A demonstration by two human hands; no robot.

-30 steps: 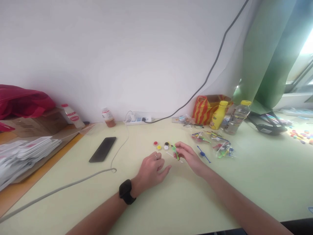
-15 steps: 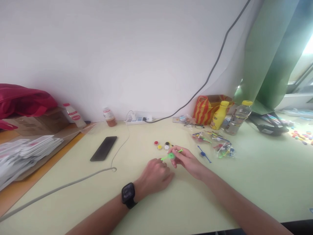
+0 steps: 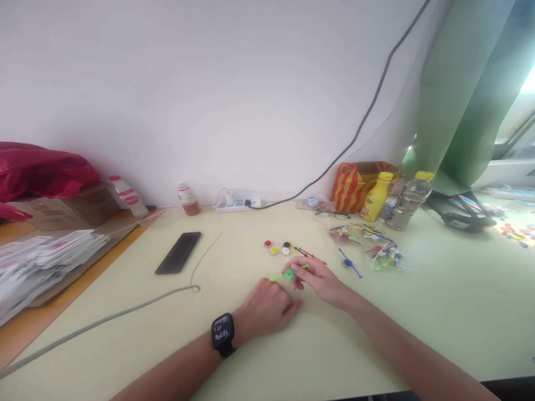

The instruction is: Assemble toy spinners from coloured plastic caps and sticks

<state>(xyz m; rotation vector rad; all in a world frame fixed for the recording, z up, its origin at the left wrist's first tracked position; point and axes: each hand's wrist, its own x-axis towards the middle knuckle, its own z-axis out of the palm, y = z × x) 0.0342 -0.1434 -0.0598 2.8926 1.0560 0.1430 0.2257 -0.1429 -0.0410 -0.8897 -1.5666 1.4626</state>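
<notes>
My right hand [image 3: 320,281] pinches a green arrow spinner [image 3: 288,274] with a round hub between thumb and fingers. One tip of its arrow lies by the knuckles of my left hand [image 3: 267,312], which is closed with its fingers curled under; whatever it may hold is hidden. A watch is on my left wrist. Just beyond, small round pieces rest on the table: a red one [image 3: 268,244], a yellow one [image 3: 273,251], a black one [image 3: 286,245] and a white one [image 3: 286,251]. A red arrow [image 3: 307,253] lies partly behind my right hand. To the right is a blue arrow spinner [image 3: 348,263].
Bags of coloured spinner parts [image 3: 382,253] lie at the right, before a yellow bottle [image 3: 376,197] and a clear bottle [image 3: 408,203]. At the left are a black phone [image 3: 179,253] and a grey cable [image 3: 125,312]. A power strip [image 3: 238,205] stands by the wall.
The green arrow spinner has moved slightly left and toward me with my right hand, and more of the arrows behind that hand shows. My left hand has shifted slightly toward me and stays closed.
</notes>
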